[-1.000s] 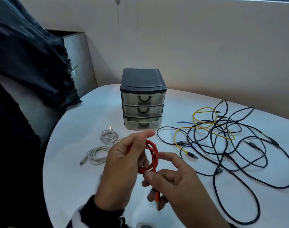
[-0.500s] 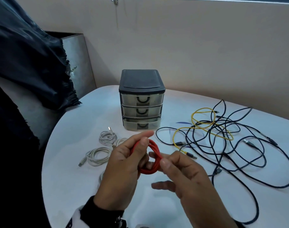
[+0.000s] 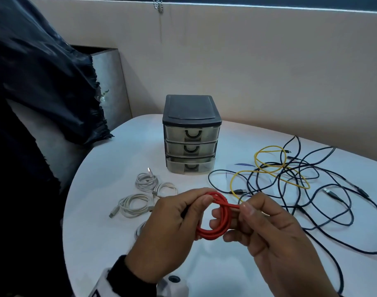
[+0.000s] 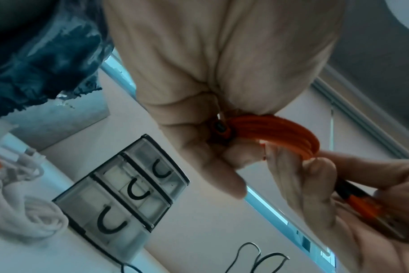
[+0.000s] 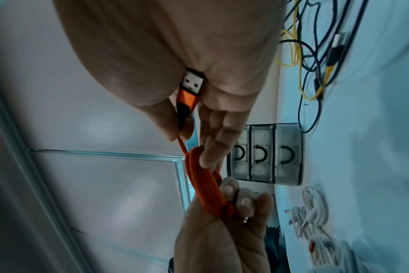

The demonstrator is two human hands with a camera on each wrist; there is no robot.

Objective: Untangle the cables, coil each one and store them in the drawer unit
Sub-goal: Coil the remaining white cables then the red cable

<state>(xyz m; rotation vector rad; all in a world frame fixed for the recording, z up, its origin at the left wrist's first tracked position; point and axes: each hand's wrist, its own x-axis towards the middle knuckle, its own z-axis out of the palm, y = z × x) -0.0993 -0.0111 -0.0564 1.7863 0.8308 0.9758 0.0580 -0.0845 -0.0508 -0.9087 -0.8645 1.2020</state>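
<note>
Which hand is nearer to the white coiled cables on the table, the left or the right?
Left. The left hand holds the red cable just in front of the white coiled cables. The right hand is on the coil's far side, toward the black and yellow tangle.

Matt red cable (image 3: 219, 219) with metal plug (image 5: 193, 82); translucent plastic drawer unit (image 3: 192, 142); smooth white table (image 3: 102, 221).

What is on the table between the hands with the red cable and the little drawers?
In the head view, coiled white cables lie left of that stretch; otherwise bare white table separates the red cable from the drawer unit.
</note>
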